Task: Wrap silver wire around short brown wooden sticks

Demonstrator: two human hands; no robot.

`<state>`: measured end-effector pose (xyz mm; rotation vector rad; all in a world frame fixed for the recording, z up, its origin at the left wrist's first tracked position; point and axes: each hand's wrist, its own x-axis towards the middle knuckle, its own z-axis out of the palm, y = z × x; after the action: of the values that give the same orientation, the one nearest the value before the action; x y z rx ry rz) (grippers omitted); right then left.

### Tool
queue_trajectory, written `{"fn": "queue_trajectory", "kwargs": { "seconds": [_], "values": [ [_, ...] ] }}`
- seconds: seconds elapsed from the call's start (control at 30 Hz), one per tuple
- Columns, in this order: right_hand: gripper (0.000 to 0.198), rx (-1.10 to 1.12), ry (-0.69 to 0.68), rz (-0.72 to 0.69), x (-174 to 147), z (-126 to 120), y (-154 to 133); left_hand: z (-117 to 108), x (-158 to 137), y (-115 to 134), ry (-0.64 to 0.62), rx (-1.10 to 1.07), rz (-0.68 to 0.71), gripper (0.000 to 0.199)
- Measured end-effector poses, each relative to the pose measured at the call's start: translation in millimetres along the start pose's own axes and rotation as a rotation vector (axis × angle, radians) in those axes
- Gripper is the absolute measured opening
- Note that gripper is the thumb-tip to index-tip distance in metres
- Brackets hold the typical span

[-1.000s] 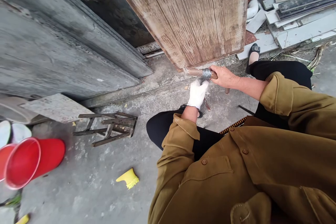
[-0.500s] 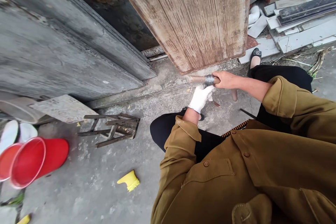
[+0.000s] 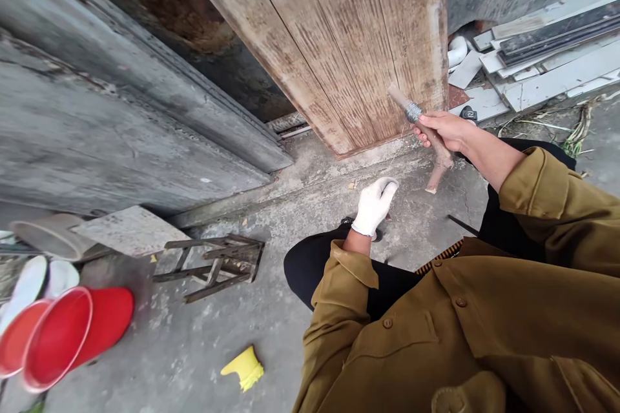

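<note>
My bare right hand (image 3: 445, 129) is wrapped round a crooked wooden stick (image 3: 440, 158), which slants in front of the wooden door. Above the fingers, several turns of silvery wire (image 3: 413, 111) bind the stick. A thin loose strand hangs from this binding toward my left hand (image 3: 375, 203). That hand wears a white glove and is lower and to the left, apart from the stick. Its thumb and fingers are pinched together at the strand's lower end; the tip itself is too fine to make out.
A weathered wooden door panel (image 3: 329, 45) rises ahead. To the left are a small wooden stool frame (image 3: 217, 264), a flat board (image 3: 130, 230) and red buckets (image 3: 109, 322). A yellow piece (image 3: 245, 368) lies on the concrete. Stacked boards (image 3: 557, 58) lie at the right.
My right hand has tilted and raised the stick, showing its crooked lower end. My left hand has come away from the binding, downward, and a strand now shows between them. The view has shifted slightly.
</note>
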<state>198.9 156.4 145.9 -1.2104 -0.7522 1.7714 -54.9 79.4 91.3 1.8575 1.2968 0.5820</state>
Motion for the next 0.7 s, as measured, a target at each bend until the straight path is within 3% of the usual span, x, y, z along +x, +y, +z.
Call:
{"fn": "queue_trajectory", "kwargs": {
  "seconds": [0.17, 0.27, 0.33, 0.43, 0.5, 0.57, 0.63, 0.7],
  "values": [
    [0.016, -0.153, 0.073, -0.019, -0.9, -3.6, 1.6, 1.8, -2.8, 4.6, 0.104, 0.025, -0.023, 0.030],
    [0.013, -0.352, 0.113, -0.073, 0.6, -8.0, 2.5, 0.9, -3.0, 6.5, 0.074, 0.041, -0.001, 0.026],
    [0.013, -0.681, 0.188, -0.129, 2.1, -10.3, 2.9, -0.2, -3.1, 8.7, 0.020, 0.056, 0.008, 0.024],
    [0.028, -1.363, 0.235, -0.171, 2.7, -7.7, 5.9, -2.8, -3.5, 13.9, -0.078, 0.074, 0.058, 0.023],
    [0.030, -1.701, 0.132, -0.103, 1.2, -1.4, 11.2, -5.6, -3.6, 17.1, -0.120, 0.097, 0.104, 0.024],
    [0.022, -1.876, -0.028, -0.002, -1.5, 5.8, 18.9, -9.4, -2.8, 18.4, -0.123, 0.158, 0.116, 0.024],
    [0.015, -1.943, -0.254, 0.094, -5.0, 10.4, 27.5, -13.2, -0.5, 17.0, -0.105, 0.228, 0.104, 0.024],
    [0.018, -1.876, -0.571, 0.194, -8.9, 11.3, 34.5, -15.7, 3.2, 13.1, -0.093, 0.265, 0.089, 0.023]
  ]
}}
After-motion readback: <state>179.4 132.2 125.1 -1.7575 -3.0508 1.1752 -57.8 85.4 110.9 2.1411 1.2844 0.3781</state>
